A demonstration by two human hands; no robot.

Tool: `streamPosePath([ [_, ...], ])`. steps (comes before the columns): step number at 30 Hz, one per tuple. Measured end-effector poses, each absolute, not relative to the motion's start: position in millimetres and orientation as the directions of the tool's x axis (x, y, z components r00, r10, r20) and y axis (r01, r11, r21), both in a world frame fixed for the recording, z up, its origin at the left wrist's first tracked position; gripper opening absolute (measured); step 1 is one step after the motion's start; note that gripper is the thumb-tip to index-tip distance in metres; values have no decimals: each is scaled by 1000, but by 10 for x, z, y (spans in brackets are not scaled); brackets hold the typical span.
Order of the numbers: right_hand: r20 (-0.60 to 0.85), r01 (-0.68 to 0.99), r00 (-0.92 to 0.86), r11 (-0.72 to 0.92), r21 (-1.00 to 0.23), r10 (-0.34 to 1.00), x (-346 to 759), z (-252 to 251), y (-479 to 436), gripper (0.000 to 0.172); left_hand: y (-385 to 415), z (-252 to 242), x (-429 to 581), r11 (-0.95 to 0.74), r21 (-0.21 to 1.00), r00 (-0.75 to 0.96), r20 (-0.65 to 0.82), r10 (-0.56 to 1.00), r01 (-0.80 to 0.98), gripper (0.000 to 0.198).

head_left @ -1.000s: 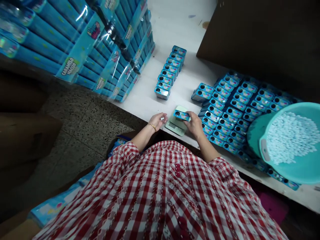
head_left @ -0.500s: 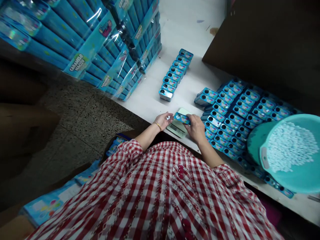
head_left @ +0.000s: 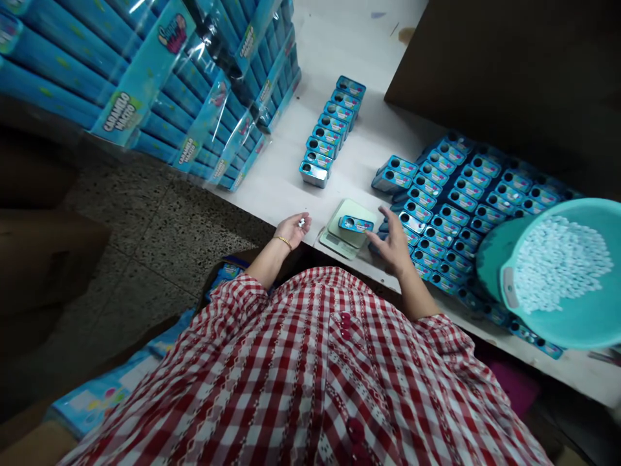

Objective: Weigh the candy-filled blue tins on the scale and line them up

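as the left hand (head_left: pixel 291 231) pinches candy (head_left: pixel 301 222), a metal tin (head_left: pixel 356 224) tops scales (head_left: pixel 336 244).

The person wears a loose shirt (head_left: pixel 291 369) of red and white checked cloth, and the checks are small and regular. Down the front goes a narrow band (head_left: pixel 339 382) with a fine red and white pattern, like small diamonds. On this band sit round red buttons (head_left: pixel 345 321). The left sleeve (head_left: pixel 237 304) and the right sleeve (head_left: pixel 449 340) are of the same cloth, quite wide, and they finish near the elbow, so the forearms are uncovered. On the left wrist is one thin gold bangle (head_left: pixel 284 242). The left hand (head_left: pixel 292 230) and the right hand (head_left: pixel 392 243) are bare.
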State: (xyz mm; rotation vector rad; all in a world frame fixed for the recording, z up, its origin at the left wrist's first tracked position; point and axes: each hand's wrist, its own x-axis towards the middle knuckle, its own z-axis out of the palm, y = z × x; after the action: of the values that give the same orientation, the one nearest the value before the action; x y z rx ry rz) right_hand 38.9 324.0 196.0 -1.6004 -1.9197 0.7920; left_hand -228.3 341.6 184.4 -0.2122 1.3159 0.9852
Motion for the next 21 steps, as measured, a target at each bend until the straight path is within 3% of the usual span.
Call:
streamPosePath([
  [7, 50, 722, -11, 43, -691, 999, 516, 1954, 3263, 46, 3408, 1834, -2381, 547, 393, -111, -872, 476, -739, 14],
  [13, 77, 764, -83, 113, -635, 994, 453, 1958, 3245, 56, 3356, 1797, -2457, 546, 386, -123, -882, 455, -744, 12],
  [21, -17, 803, -271, 216, -555, 963, 320, 1968, 3229, 63, 3331, 1740, -2553, 541, 386, -127, -882, 453, -747, 14],
])
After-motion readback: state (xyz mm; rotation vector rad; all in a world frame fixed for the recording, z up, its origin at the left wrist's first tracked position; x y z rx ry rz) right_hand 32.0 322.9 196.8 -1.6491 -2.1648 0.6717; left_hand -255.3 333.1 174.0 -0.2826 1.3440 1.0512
